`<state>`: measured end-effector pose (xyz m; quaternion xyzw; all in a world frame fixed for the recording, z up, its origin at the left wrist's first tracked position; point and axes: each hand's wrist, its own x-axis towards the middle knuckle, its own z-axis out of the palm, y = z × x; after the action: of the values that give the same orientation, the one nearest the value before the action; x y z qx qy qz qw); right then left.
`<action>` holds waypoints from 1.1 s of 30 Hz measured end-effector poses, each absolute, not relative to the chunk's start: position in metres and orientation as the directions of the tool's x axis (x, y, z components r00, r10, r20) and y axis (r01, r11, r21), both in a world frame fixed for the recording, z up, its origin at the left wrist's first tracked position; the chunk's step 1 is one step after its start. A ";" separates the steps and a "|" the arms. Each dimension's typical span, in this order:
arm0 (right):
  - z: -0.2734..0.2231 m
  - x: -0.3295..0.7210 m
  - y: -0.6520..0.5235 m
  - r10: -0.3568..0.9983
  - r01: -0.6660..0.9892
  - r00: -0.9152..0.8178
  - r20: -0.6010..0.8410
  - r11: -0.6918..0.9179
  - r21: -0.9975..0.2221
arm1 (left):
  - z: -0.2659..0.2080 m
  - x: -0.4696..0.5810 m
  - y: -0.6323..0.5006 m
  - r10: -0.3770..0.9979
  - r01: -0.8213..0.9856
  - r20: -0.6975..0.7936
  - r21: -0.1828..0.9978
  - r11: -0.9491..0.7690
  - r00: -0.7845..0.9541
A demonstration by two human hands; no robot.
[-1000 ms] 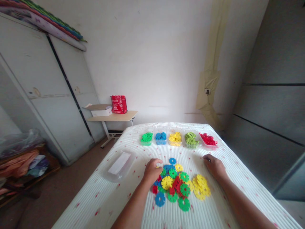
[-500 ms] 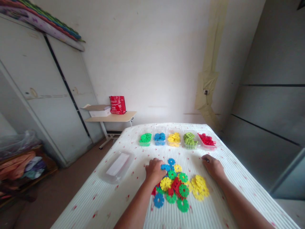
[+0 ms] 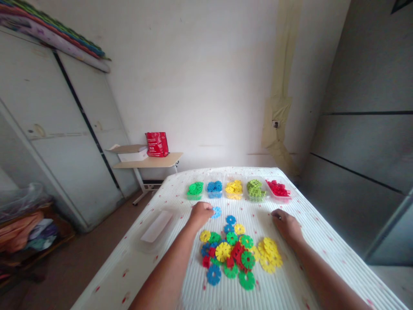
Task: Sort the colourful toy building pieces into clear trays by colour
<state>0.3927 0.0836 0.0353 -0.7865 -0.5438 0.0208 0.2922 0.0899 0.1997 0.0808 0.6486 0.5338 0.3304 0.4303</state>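
My left hand [image 3: 200, 214] pinches a blue notched plastic disc [image 3: 216, 212] by its edge, in front of the tub of blue pieces [image 3: 214, 189]. Nearer to me lies a mixed pile of notched discs, among them a yellow disc [image 3: 223, 252], a green disc [image 3: 247, 280], a blue disc [image 3: 214, 274] and red pieces [image 3: 238, 253]. To the pile's right is a separate heap of yellow discs [image 3: 269, 255]. My right hand [image 3: 288, 224] rests on the table beyond that heap, fingers curled; a small dark spot shows at them, and what they hold, if anything, is unclear.
Clear tubs stand in a row at the back, with green [image 3: 195, 189], yellow [image 3: 234, 188], light green [image 3: 255, 190] and red pieces [image 3: 278, 189]. A clear plastic lid or tray [image 3: 156, 227] lies left on the striped tablecloth [image 3: 106, 280]. Behind, a side table [image 3: 151, 161] carries a red bag [image 3: 156, 144].
My left hand has lifted a blue disc from the pile and moved away from me towards the tubs, uncovering pieces at the pile's left side. My right hand has stayed in place.
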 end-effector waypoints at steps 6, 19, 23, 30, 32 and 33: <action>0.030 0.396 0.085 0.864 0.837 0.388 0.322 -0.185 -0.515 | 0.113 0.120 0.258 0.988 0.242 -0.123 0.965 0.097 0.093; 0.035 0.394 0.084 0.878 0.855 0.379 0.292 -0.213 -0.472 | 0.057 0.060 0.199 0.996 0.242 0.010 0.970 0.011 -0.085; 0.036 0.391 0.084 0.878 0.862 0.391 0.276 -0.244 -0.444 | 0.038 0.037 0.165 0.999 0.198 0.036 0.980 -0.029 -0.034; 0.047 0.346 0.105 0.926 0.862 0.287 0.247 -0.137 -0.488 | 0.029 0.020 0.133 0.997 0.138 0.074 0.988 -0.073 -0.003; 0.052 0.322 0.116 0.954 0.861 0.182 0.238 -0.039 -0.507 | 0.031 0.021 0.131 0.996 0.120 0.082 0.990 -0.079 -0.020; 0.054 0.309 0.121 0.964 0.861 0.131 0.232 0.006 -0.508 | 0.032 0.022 0.131 0.996 0.116 0.087 0.990 -0.083 -0.030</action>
<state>0.3090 0.1205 0.0540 -0.6990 -0.6527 0.0927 0.2770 0.0216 0.1312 0.0316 0.5402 0.5147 0.4998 0.4398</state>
